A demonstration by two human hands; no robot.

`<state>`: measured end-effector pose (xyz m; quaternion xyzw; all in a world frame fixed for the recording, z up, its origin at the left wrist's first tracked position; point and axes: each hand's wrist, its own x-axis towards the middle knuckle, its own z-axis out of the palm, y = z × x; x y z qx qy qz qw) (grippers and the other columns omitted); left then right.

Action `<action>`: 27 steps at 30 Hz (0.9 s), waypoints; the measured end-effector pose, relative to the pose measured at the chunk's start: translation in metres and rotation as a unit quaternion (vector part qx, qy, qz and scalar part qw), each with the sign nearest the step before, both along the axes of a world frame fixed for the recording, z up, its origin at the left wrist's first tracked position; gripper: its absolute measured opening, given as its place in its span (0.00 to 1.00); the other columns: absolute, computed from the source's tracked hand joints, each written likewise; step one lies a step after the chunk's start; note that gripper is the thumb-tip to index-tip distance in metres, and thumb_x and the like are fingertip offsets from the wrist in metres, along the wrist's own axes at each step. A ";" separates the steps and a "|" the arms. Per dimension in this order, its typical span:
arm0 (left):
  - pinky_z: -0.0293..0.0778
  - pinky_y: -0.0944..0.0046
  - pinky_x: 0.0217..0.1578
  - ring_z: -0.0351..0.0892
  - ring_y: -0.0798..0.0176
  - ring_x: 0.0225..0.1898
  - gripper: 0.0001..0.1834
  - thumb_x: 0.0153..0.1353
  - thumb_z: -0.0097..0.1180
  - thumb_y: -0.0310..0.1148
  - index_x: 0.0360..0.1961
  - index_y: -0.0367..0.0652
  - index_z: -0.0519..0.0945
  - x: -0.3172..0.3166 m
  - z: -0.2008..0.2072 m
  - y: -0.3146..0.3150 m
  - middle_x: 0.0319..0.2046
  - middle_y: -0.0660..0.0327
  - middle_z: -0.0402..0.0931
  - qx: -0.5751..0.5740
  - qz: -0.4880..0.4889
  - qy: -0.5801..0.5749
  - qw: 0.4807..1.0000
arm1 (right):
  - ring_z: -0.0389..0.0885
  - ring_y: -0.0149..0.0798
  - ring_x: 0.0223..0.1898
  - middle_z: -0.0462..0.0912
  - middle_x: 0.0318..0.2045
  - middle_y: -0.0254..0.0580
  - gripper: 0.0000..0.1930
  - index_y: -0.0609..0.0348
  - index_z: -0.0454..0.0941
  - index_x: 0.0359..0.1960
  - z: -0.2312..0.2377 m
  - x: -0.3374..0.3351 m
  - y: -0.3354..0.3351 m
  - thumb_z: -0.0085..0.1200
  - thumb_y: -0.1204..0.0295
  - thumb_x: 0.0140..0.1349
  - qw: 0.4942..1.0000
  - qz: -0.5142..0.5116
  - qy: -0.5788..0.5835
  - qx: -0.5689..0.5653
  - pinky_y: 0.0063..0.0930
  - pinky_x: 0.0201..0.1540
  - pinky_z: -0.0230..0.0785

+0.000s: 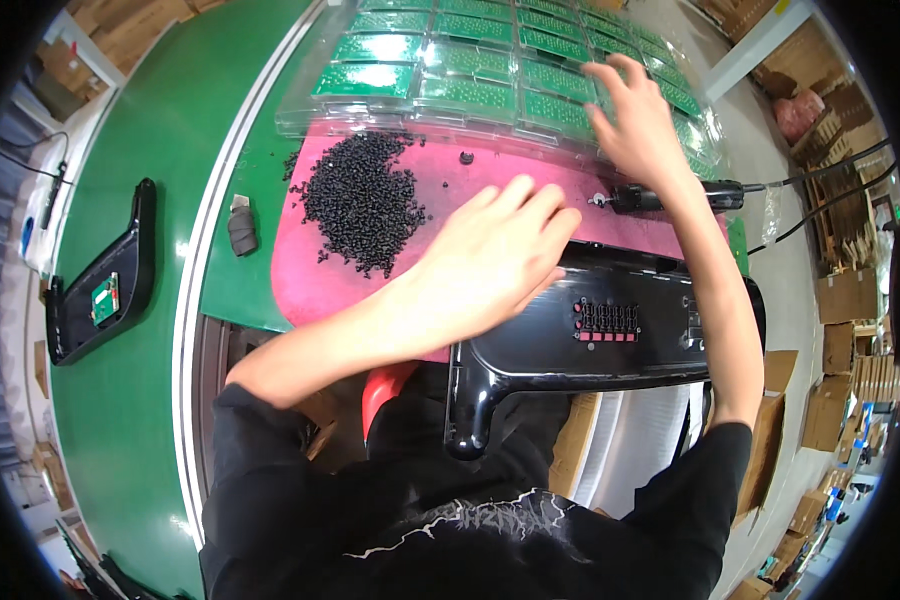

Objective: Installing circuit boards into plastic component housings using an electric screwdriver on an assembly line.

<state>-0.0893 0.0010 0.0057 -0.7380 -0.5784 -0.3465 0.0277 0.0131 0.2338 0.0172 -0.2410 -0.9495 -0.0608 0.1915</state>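
My right hand [635, 125] reaches over a clear plastic tray [300, 118] at the far side, its fingers spread and curved above the green circuit boards [470, 62] in it. My left hand [500, 255] hovers palm down with loosely bent fingers by the near black plastic housing [530, 345]; nothing shows in it, though its palm is hidden. The housing lies at the front edge of a pink mat [300, 270], with a block of small slots on its face. Between my arms and the tray, a heap of small black parts [360, 200] covers the mat's left.
A black corded power screwdriver [670, 197] lies beneath my right forearm. Left of the mat rests a small dark wrapped object [241, 228]. Another black housing [105, 285] with a small green board [104, 298] sits on the green surface. Cardboard boxes [830, 380] stand at right.
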 end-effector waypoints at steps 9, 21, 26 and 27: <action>0.72 0.57 0.40 0.75 0.55 0.40 0.09 0.55 0.62 0.35 0.31 0.41 0.78 -0.046 -0.033 0.040 0.31 0.60 0.74 -0.011 -0.098 0.092 0.991 | 0.53 0.54 0.72 0.59 0.72 0.39 0.27 0.56 0.70 0.63 -0.053 -0.069 0.060 0.42 0.52 0.69 0.990 -0.044 -0.128 0.027 0.58 0.70 0.47; 0.74 0.56 0.46 0.77 0.52 0.42 0.12 0.55 0.66 0.34 0.36 0.39 0.80 -0.055 -0.025 0.040 0.35 0.57 0.78 0.044 -0.056 -0.001 0.997 | 0.70 0.43 0.61 0.76 0.56 0.42 0.19 0.59 0.74 0.53 -0.022 -0.044 0.049 0.56 0.67 0.62 0.984 0.081 0.105 0.123 0.50 0.62 0.59; 0.71 0.54 0.54 0.73 0.50 0.53 0.34 0.42 0.71 0.21 0.55 0.45 0.78 -0.058 0.008 0.027 0.51 0.56 0.75 0.192 0.125 0.035 0.973 | 0.79 0.47 0.47 0.79 0.43 0.49 0.18 0.62 0.75 0.47 0.061 0.002 -0.063 0.56 0.83 0.51 0.965 0.155 0.138 -0.159 0.32 0.50 0.71; 0.70 0.55 0.55 0.72 0.51 0.54 0.35 0.41 0.71 0.20 0.56 0.45 0.78 -0.048 0.014 0.029 0.52 0.56 0.76 0.196 0.143 0.039 0.969 | 0.80 0.45 0.48 0.79 0.43 0.48 0.17 0.63 0.75 0.47 0.060 0.017 -0.067 0.54 0.84 0.54 0.962 0.139 0.112 -0.206 0.32 0.51 0.71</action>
